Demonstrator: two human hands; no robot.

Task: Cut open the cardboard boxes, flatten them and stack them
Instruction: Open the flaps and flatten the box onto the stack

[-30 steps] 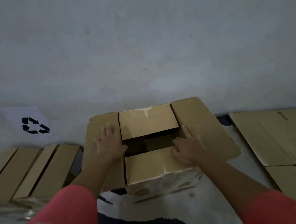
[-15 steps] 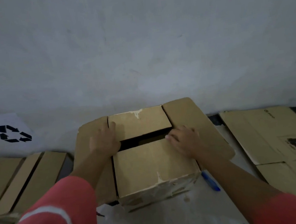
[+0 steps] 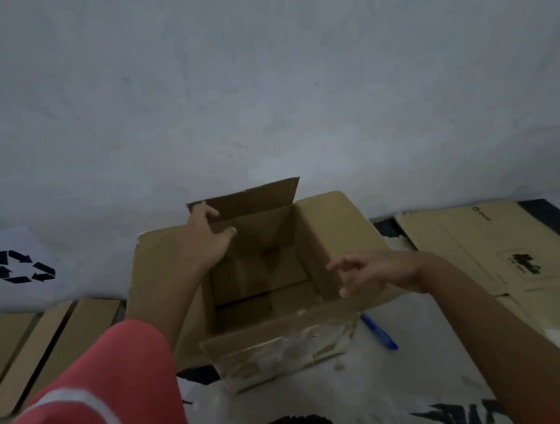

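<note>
Holding box [image 3: 278, 348] open: our left hand [image 3: 206, 242] pinches its far flap [image 3: 253, 197] upright, baring the interior; our right hand [image 3: 370, 271] hovers slack, empty, above its right wall.

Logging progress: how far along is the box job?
Done: flat cardboard lies on the right, more flat pieces on the left. In hand: the box stands with top flaps open; left grip holds the far flap, right grip hovers open. Left: flatten and stack this box.
</note>
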